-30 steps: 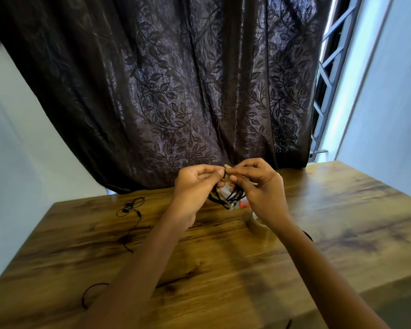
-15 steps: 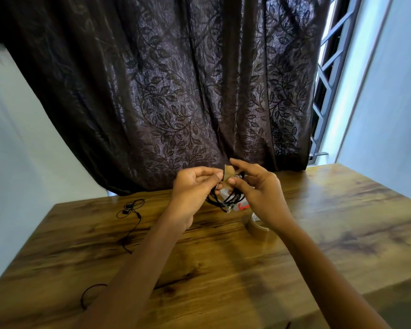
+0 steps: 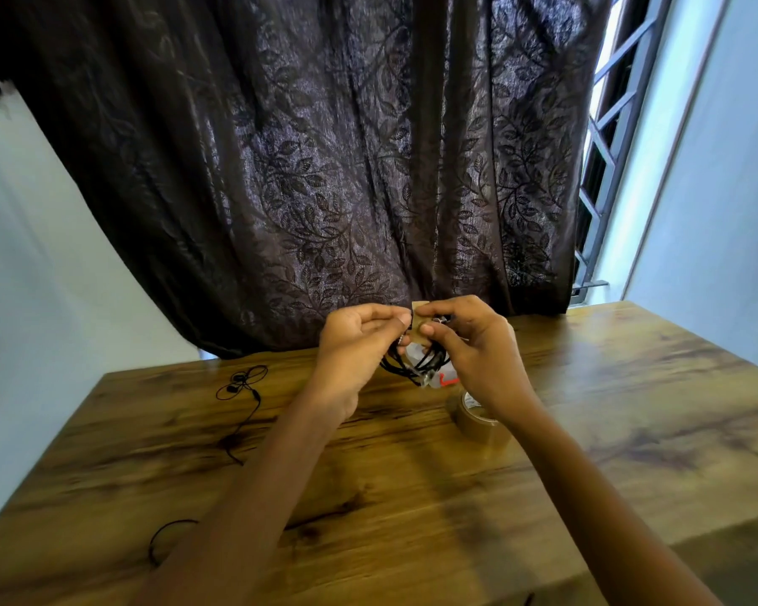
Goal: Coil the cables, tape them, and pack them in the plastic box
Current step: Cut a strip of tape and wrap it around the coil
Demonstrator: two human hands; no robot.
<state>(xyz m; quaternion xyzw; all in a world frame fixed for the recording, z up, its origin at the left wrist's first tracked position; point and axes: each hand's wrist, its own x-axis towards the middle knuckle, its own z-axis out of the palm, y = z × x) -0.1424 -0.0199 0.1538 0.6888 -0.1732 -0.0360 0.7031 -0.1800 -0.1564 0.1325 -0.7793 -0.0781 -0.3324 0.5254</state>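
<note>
Above the brown wood-grain counter (image 3: 412, 496), the left hand (image 3: 355, 343) and right hand (image 3: 473, 347) both pinch a coiled bundle of black cable (image 3: 416, 365), with a small strip of brown tape (image 3: 421, 314) between their fingertips. A roll of brown packing tape (image 3: 478, 419) sits just under the right wrist, and the hands largely hide a clear plastic box with a red part (image 3: 440, 380). A loose black earphone cable (image 3: 241, 387) lies to the left, before a dark leaf-patterned curtain (image 3: 324, 168).

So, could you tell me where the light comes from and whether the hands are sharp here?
Head view: daylight enters from the window at right; the curtain blocks the rest. Both hands look fairly sharp, the coiled cable shaded, and wide-angle distortion bends the table edges.
</note>
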